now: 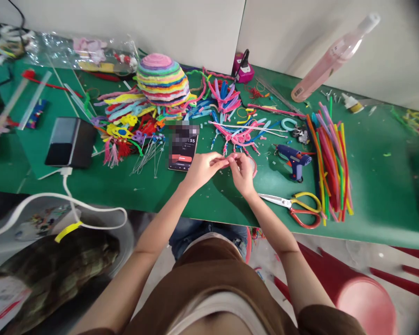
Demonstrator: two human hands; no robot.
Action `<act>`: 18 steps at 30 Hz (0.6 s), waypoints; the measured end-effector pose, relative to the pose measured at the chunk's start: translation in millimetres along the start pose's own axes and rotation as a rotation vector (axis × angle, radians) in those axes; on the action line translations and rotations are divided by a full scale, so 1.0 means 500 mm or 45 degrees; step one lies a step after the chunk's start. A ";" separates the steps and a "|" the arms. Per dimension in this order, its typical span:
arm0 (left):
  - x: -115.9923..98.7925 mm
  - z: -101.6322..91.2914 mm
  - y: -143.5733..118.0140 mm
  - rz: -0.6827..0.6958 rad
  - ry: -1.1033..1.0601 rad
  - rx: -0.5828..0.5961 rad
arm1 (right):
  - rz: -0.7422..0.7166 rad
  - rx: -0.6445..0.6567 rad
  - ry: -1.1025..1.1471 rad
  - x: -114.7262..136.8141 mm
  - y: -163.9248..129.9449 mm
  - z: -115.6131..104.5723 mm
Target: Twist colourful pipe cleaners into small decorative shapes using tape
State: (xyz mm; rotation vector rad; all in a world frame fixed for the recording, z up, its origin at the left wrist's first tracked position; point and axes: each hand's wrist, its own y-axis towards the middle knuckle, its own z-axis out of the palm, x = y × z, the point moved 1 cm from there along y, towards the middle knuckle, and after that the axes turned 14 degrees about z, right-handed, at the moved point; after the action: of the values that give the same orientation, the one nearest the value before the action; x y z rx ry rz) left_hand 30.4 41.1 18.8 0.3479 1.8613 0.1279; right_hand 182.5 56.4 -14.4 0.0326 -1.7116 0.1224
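My left hand [206,168] and my right hand [242,173] meet fingertip to fingertip above the table's front part. Both are closed in a pinch, and what lies between the fingers is too small to make out. Just beyond them is a pink and blue pipe-cleaner piece [238,138] with curls and beaded ends. Behind my right hand shows part of a pink-rimmed round thing [253,166]. A phone [182,148] lies left of my left hand. Scissors [293,204] with yellow and red handles and a blue glue gun [293,160] lie right of my right hand.
Colored pipe cleaners [331,163] lie in a bundle at the right. A tall pink bottle [330,63] leans against the wall. A striped pipe-cleaner dome [163,80] sits behind a colorful pile [125,123]. A black box-shaped device [71,142] with a white cable stands left.
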 end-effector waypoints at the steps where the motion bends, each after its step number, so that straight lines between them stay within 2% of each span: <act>1: 0.004 -0.004 0.000 -0.002 0.009 -0.037 | -0.013 -0.013 0.008 0.004 -0.003 -0.001; 4: 0.019 -0.035 0.005 0.054 0.225 -0.153 | -0.012 -0.039 0.035 0.012 -0.009 -0.005; 8: 0.047 -0.096 0.021 0.185 0.782 -0.284 | 0.047 0.046 0.098 0.005 -0.014 -0.009; 11: 0.063 -0.131 0.026 0.088 1.055 -0.338 | 0.065 0.037 0.071 -0.007 -0.015 -0.012; 14: 0.070 -0.149 0.023 0.011 1.116 -0.268 | 0.078 0.021 0.070 -0.014 -0.013 -0.018; 18: 0.072 -0.152 0.019 -0.011 1.156 -0.129 | 0.121 0.059 0.075 -0.016 -0.011 -0.024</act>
State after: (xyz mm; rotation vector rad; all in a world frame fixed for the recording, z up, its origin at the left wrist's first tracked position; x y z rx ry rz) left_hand -49.6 67.5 12.4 0.2195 2.7362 0.4267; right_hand 196.1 51.8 -20.3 -0.0180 -1.6512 0.2320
